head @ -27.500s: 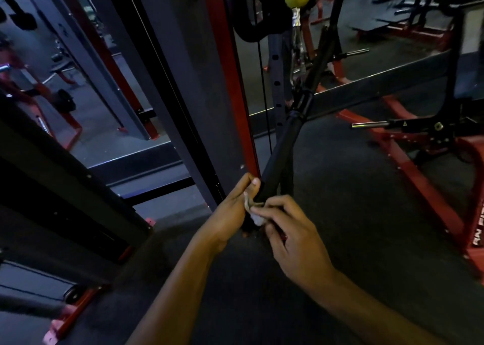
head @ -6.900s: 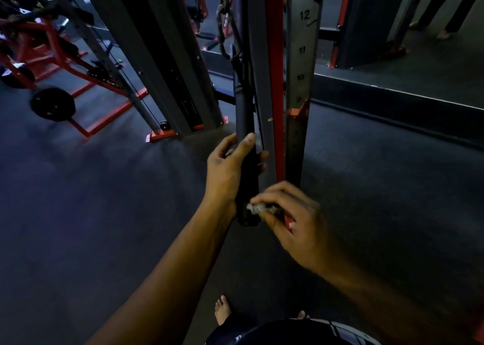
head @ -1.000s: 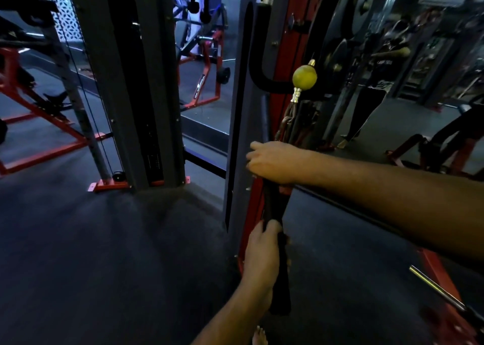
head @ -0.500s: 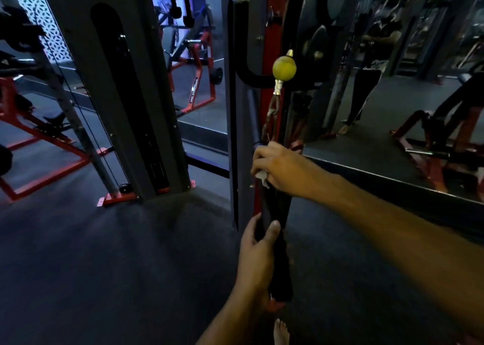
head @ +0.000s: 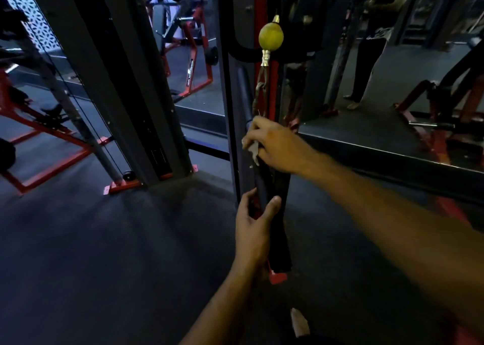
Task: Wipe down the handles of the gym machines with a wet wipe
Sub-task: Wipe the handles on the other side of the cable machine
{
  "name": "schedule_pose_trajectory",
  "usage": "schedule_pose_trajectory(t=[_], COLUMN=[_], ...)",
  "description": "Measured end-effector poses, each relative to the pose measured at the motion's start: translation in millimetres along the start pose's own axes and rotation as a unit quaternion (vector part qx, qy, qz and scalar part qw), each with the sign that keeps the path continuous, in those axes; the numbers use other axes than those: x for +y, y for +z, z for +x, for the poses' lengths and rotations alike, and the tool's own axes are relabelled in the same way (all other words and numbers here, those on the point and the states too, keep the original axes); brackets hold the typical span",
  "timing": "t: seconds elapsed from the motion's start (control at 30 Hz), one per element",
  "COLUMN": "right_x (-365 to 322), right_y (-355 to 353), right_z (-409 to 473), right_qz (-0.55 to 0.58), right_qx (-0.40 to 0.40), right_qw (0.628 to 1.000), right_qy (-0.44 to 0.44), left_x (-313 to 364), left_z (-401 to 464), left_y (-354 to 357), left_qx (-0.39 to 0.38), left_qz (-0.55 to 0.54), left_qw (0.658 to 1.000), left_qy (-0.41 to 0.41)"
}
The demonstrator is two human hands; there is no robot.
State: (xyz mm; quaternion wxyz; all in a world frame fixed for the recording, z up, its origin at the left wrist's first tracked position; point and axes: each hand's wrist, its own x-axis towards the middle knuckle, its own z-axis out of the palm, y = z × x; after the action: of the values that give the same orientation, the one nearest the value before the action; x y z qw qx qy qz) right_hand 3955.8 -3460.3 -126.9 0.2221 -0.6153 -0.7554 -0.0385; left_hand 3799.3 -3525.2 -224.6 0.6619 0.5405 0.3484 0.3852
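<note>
Now your wet wipe (head: pixel 252 149) sits lower on the black handle (head: pixel 272 200) than it did a second ago: it has slid down from just under the chain link to the upper part of the grip, a white corner poking out below your fingers. Your right hand (head: pixel 272 144) is curled round the handle with the wipe pinched against it, so that pass looks like a downward stroke well under way. Your left hand (head: pixel 255 226) has stayed lower on the same handle, thumb and fingers wrapped about it, steadying it upright beside the machine's grey upright (head: pixel 233 108). I'd judge the stretch between your two hands is yet to be covered, and the part under your left palm after that. Above, the yellow ball (head: pixel 271 36) hangs on the cable, near the red column (head: pixel 262 4). A mirror (head: pixel 392 69) stands to the right.
</note>
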Motion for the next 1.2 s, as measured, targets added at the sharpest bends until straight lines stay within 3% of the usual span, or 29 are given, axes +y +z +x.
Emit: schedule_pose_trajectory(t=[0.1,0.23,0.33,0.4,0.5,0.57,0.63,0.67,0.8,0.87,1.03,1.1,1.2], right_x=[-8.4,-6.3,22.3,40.3,49.6,39.5,30.5,27.6,18.3,20.0,44.2,42.0,38.0], right_y=[28.7,25.7,33.1,47.1,56.5,53.2,51.1,52.4,68.9,68.5,75.9,82.4,84.8], right_z=[-23.4,-61.9,-72.3,-60.4,-34.8,-25.5,-22.2,-24.6,-62.2,-73.5,-16.2,2.5,-4.9], right_qz=[0.051,0.165,0.264,0.387,0.677,0.747,0.776,0.770,0.729,0.744,0.822,0.822,0.815], right_qx=[0.078,0.095,0.172,0.191,0.154,0.124,0.120,0.122,0.087,0.075,0.093,0.070,0.014], right_qw=[0.996,0.981,0.940,0.858,0.610,0.529,0.487,0.487,0.551,0.551,0.390,0.369,0.401], right_qy=[0.013,0.025,0.132,0.279,0.382,0.382,0.382,0.394,0.397,0.371,0.405,0.427,0.417], left_x=[5.6,8.5,14.0,19.0,23.9,29.4,32.0,32.7,32.9,33.8,31.8,28.7,22.9], left_z=[-0.1,1.9,2.8,3.8,7.0,8.2,8.2,6.6,3.4,3.6,5.8,8.7,10.3], left_y=[-1.0,-0.2,6.2,11.4,25.0,31.3,36.0,37.4,40.2,44.3,60.4,65.7,68.4], left_qx=[-0.008,0.000,0.030,0.052,0.074,0.090,0.120,0.137,0.168,0.184,0.199,0.204,0.215], left_qz=[-0.007,0.010,-0.003,-0.011,-0.002,-0.005,0.006,0.011,0.033,0.037,0.061,0.085,0.104], left_qw=[1.000,1.000,0.999,0.997,0.994,0.991,0.987,0.984,0.978,0.975,0.971,0.969,0.966], left_qy=[0.001,0.005,-0.024,-0.051,-0.084,-0.101,-0.111,-0.113,-0.117,-0.117,-0.116,-0.108,-0.099])
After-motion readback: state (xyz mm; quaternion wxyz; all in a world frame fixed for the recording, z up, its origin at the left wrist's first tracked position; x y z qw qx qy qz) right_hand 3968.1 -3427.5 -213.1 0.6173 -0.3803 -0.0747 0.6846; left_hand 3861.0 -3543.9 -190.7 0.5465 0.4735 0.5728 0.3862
